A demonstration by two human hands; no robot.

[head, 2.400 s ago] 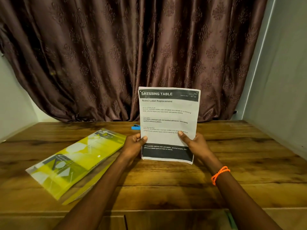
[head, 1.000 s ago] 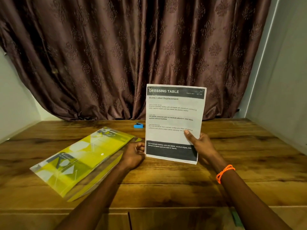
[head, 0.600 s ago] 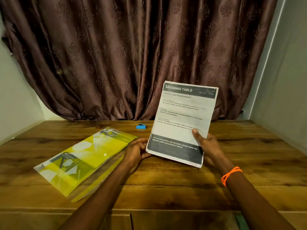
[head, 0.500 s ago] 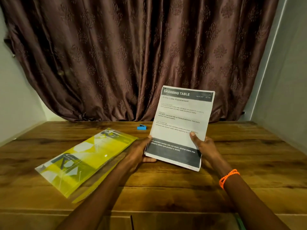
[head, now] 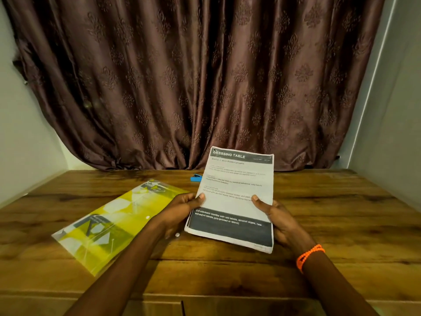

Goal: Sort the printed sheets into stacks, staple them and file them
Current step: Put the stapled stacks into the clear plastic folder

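Note:
A stack of printed sheets [head: 234, 192], headed "DRESSING TABLE", is tilted back above the wooden table [head: 330, 215]. My left hand [head: 182, 210] grips its left edge, thumb on the front page. My right hand [head: 276, 217] grips the right edge the same way, an orange bracelet on that wrist. A yellow plastic file folder [head: 114, 224] lies flat on the table to the left of my left arm. A small blue stapler [head: 196, 177] sits at the back of the table, partly behind the stack.
A brown patterned curtain [head: 193, 76] hangs behind the table. Grey walls close in on the left and right. The table's front edge runs along the bottom of the view, with a drawer seam below it.
My left hand let go of the stack for a moment, then took its left edge again. The stack has dropped lower and leans back more than before.

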